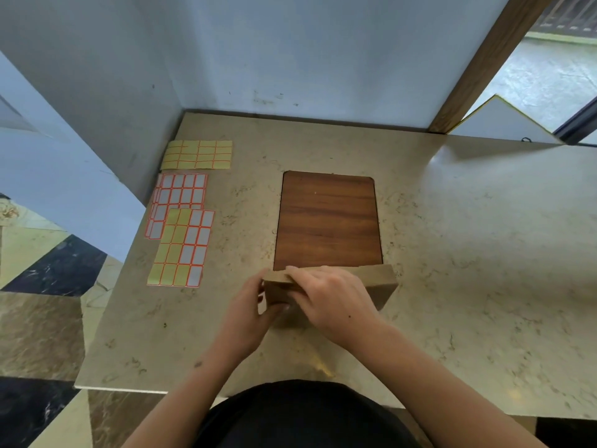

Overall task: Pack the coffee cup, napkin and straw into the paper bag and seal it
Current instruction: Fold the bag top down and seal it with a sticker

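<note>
Matt brown paper bag [381, 286]; glossy wood board [328, 221].

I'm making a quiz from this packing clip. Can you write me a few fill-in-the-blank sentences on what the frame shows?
1. Both hands, left hand and right hand, are on the folded top of the paper ____.
2. The wooden board lies just ____ the paper bag, farther from the person.
3. The sticker sheets lie to the board's ____.

Missing words: bag; behind; left
</note>
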